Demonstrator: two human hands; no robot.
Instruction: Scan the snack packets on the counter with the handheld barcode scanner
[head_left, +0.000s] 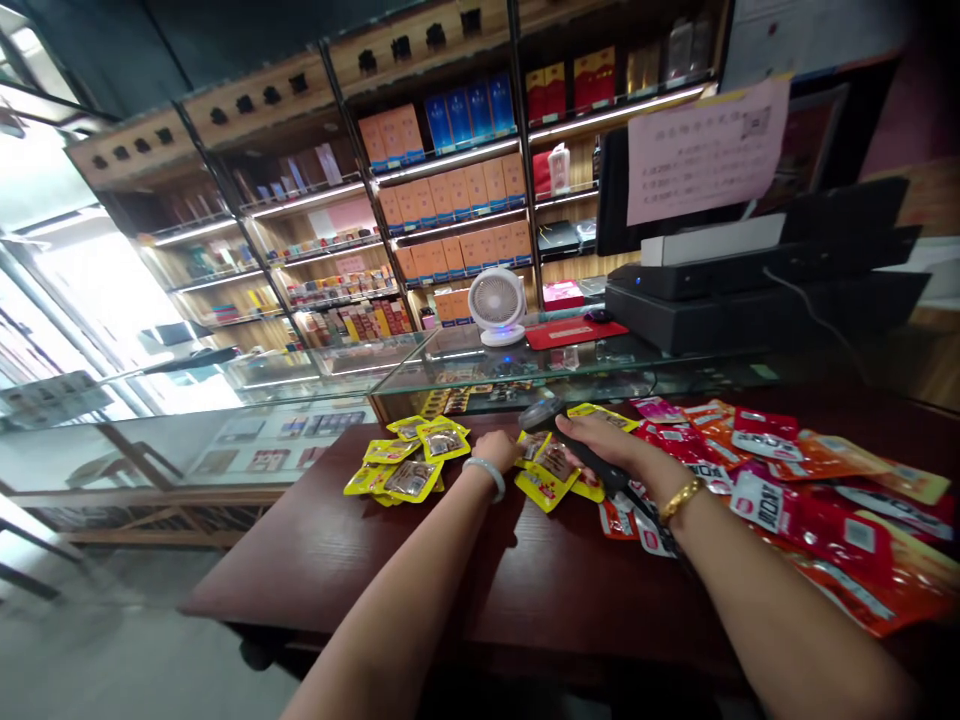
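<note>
My right hand (611,445) is wrapped around the grip of a black handheld barcode scanner (544,411), its head pointing left over a yellow snack packet (532,443). My left hand (498,450) has curled fingers at the left edge of that packet, seeming to pinch it; the fingertips are partly hidden. More yellow packets (545,490) lie loosely under the scanner. Left of my left hand rests a separate pile of yellow packets (411,477). Several red and orange snack packets (810,520) spread over the table's right side, partly beneath my right forearm.
The dark wooden table (337,560) stands against a glass display counter (450,375). On the counter are a small white fan (497,305), a red mat (574,332) and a black cash-register unit (675,310). Behind are shelves with orange boxes (454,195).
</note>
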